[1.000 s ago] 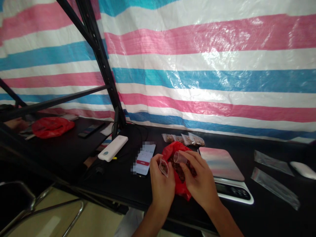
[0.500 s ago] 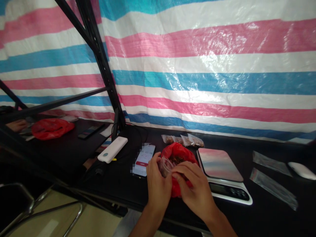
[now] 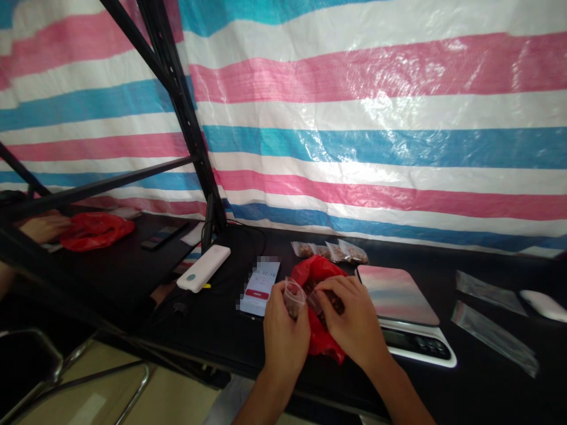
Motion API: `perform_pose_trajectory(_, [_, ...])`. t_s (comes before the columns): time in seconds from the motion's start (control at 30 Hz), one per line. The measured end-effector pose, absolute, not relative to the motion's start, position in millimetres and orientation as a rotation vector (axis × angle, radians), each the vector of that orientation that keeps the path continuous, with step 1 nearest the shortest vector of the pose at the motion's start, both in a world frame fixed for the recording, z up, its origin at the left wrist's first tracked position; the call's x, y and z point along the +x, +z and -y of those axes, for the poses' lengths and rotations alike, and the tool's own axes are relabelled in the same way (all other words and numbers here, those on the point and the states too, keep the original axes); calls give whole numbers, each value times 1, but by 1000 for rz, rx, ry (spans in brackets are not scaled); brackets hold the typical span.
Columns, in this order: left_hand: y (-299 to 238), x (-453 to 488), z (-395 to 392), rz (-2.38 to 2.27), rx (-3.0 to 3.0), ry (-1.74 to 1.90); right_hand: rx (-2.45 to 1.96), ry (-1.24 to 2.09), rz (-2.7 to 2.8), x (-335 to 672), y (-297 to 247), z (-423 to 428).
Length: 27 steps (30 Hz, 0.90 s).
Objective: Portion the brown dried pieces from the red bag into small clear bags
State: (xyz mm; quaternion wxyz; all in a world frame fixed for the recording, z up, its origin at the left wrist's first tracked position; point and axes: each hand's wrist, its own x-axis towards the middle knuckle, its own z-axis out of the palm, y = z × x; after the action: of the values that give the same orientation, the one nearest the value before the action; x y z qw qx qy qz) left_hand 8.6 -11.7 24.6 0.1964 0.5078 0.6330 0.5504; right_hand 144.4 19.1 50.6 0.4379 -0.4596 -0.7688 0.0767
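Left hand (image 3: 284, 339) curls around one open pouch (image 3: 293, 300), right hand (image 3: 355, 321) pinches one cup (image 3: 313, 302) at one red bag (image 3: 318, 267), four filled pouches (image 3: 336, 252) behind.

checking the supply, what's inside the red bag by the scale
Brown bits show in the opening of the red bag. The right hand, holding a clear cup, covers part; the bottom, and how deep they lie, cannot be seen.

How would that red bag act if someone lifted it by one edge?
The red bag would probably flop, since its plastic looks thin and crumpled. It might sag beneath the brown bits inside. Lifted unevenly, it could spill some, as its mouth is open and they look loose.
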Motion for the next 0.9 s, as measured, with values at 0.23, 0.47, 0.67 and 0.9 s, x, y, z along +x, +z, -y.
perform_pose_trajectory(0.23, [21,8,10,-1705,1347,1421,-1206,187,2131,144,44,-22])
perform_pose_trajectory(0.47, [24,3,2,-1596,1110,1533,-1268,5,2009,154,31,-37])
perform_pose_trajectory(0.67, [22,4,-2,-1481,1007,1625,-1281,-114,2161,165,34,-38])
perform_pose_trajectory(0.9, [21,11,-4,-1306,727,1675,-1302,230,2228,153,44,-26])
